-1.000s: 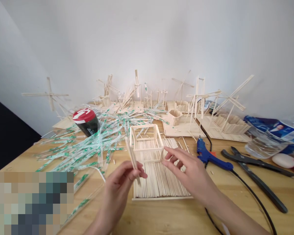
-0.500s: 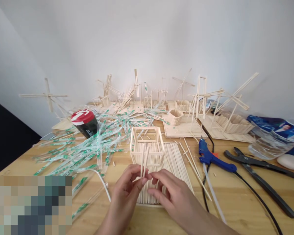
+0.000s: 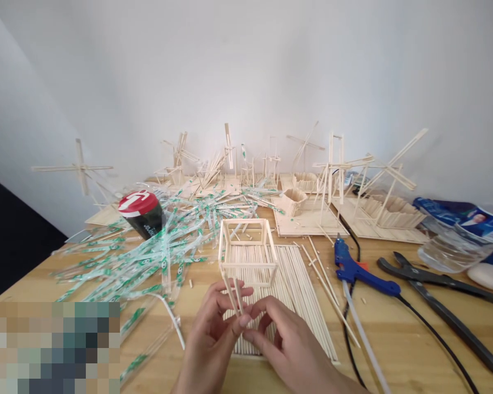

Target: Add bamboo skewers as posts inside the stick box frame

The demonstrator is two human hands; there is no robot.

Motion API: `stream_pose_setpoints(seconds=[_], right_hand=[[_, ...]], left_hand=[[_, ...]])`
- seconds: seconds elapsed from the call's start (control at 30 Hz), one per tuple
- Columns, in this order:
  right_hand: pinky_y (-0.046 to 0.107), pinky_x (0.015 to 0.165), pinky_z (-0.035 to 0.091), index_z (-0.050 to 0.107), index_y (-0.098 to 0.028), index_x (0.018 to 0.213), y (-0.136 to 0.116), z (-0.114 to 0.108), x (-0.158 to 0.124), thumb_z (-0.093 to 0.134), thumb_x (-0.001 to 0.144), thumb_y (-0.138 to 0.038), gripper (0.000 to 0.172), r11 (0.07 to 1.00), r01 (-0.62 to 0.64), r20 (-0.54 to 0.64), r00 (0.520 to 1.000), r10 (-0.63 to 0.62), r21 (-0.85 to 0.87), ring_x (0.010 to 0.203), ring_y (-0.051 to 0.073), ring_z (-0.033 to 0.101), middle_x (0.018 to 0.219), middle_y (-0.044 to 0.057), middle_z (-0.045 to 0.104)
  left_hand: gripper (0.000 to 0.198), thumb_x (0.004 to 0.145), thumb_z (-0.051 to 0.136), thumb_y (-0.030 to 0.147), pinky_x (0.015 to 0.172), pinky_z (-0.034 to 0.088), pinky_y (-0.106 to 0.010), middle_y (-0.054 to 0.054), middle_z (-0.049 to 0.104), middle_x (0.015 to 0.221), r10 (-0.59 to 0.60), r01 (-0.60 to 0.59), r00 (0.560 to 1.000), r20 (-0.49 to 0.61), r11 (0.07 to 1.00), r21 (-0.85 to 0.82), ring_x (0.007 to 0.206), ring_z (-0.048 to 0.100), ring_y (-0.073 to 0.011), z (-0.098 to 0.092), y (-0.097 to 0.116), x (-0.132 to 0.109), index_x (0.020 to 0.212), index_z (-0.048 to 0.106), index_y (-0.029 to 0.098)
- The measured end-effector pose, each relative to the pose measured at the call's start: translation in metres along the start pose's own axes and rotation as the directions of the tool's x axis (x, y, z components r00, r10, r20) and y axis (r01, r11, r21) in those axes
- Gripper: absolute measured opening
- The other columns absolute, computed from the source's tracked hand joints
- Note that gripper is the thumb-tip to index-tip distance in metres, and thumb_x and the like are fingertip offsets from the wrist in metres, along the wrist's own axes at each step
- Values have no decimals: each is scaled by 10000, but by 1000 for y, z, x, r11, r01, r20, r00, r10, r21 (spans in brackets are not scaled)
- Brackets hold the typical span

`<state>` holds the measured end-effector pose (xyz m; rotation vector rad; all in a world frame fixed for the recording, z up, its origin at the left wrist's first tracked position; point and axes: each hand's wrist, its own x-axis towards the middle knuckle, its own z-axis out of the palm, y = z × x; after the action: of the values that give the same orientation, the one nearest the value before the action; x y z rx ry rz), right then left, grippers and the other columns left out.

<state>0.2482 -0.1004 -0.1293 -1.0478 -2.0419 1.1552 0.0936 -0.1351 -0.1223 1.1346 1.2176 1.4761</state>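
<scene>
Two short wooden sticks (image 3: 235, 295) stand nearly upright in my left hand (image 3: 213, 323), pinched between thumb and fingers near their lower ends. My right hand (image 3: 285, 334) is right beside it, thumb and index finger bent together near the sticks' lower ends. Whether anything lies between its fingertips is hidden. Both hands hover over a flat mat of wooden sticks (image 3: 298, 295) laid side by side. At the back left of that mat stands a box-shaped stick frame (image 3: 248, 266), just beyond the sticks I hold.
Blue glue gun (image 3: 363, 273) with a black cord and black-handled pliers (image 3: 443, 295) lie right. Loose sticks (image 3: 326, 284) rest beside the mat. Left are a heap of plastic wrappers (image 3: 148, 262) and a red-lidded can (image 3: 142, 213). Stick models (image 3: 308, 213) line the wall.
The two sticks now lean left instead of right and sit lower in view. My right hand has come closer to my left fingertips. The whole view has shifted slightly.
</scene>
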Motion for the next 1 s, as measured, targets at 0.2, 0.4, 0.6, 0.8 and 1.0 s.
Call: stream_pose_setpoints(seconds=[0.2,0.4,0.6,0.8,1.0], right_hand=[[251,690,460,624,-207,936,2,3,2,591,892,-235,62,1000,9,15,1000,-9,22,780,152,624,892,10,669],[270,825,470,659,-245,1011,1,2,5,560,914,-193,148,986,105,15,994,-108,128,949,156,615,1031,13,660],[255,805,474,669,-230,978,3,2,4,580,899,-169,134,989,118,12,993,-120,89,915,148,625,992,14,667],[234,700,465,652,-189,822,1,-7,4,592,874,-152,88,984,152,38,988,-149,-91,728,139,618,794,2,665],[217,655,431,644,-183,822,-5,-24,6,557,901,-154,121,961,189,148,976,-161,-201,686,129,602,768,0,650]], left_hand=[[198,748,734,347,885,557,-333,-62,650,1145,-167,159,984,-55,979,-124,1078,632,-270,7,8,-3,850,633,211],[179,806,674,328,839,573,-297,-72,658,1161,-97,96,993,75,995,7,1000,669,-245,1,3,-2,955,663,229],[136,847,625,287,819,560,-255,-50,657,1137,-19,4,983,182,996,85,972,668,-204,-5,5,2,955,708,284],[141,818,649,302,831,540,-253,-71,676,1047,91,-127,983,159,964,235,1029,627,-221,-9,12,12,913,753,292],[135,806,663,274,759,545,-258,-68,667,973,103,-149,979,175,950,273,961,628,-217,-16,14,17,905,751,301]])
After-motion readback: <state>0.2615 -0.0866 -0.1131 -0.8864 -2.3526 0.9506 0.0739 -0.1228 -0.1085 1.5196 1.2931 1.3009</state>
